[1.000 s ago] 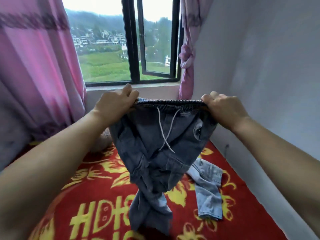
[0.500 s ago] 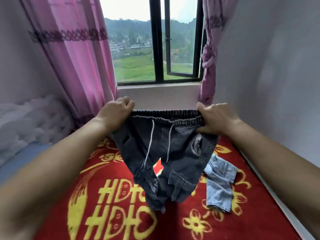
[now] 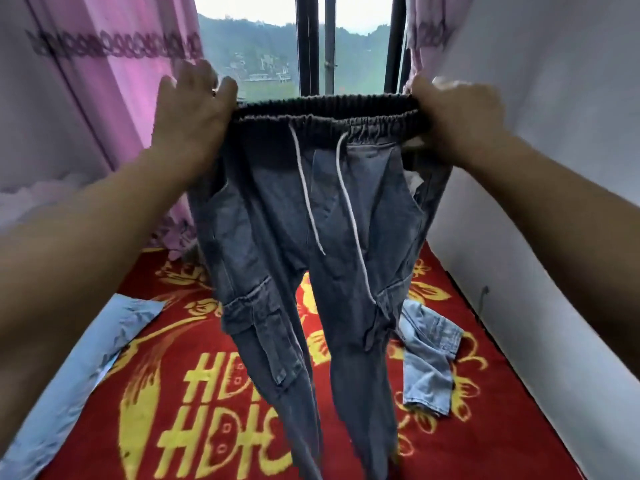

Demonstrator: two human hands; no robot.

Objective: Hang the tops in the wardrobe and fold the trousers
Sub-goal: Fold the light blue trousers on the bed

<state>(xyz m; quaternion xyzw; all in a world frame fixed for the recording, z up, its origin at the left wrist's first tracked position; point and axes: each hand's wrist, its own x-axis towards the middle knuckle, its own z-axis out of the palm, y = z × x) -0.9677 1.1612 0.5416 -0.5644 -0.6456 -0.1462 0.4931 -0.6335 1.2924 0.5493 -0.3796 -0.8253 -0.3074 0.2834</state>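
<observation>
Spreading beneath, a red flowered blanket point(image 3: 502, 427) bears pale jeans point(image 3: 429, 368); the grips of left hand point(image 3: 194, 112) and right hand point(image 3: 457, 116) hold dark trousers point(image 3: 277, 209) before the window point(image 3: 263, 46).

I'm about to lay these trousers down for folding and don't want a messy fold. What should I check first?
1. Grip on waistband: ok, left hand and right hand hold its ends.
2. Trouser legs untwisted: ok, they hang side by side.
3. Drawstrings tucked: not ok, dangling down the front.
4. Room on blanket: not ok, pale jeans lie to the right.
5. Hems level: cannot tell, out of frame.
</observation>
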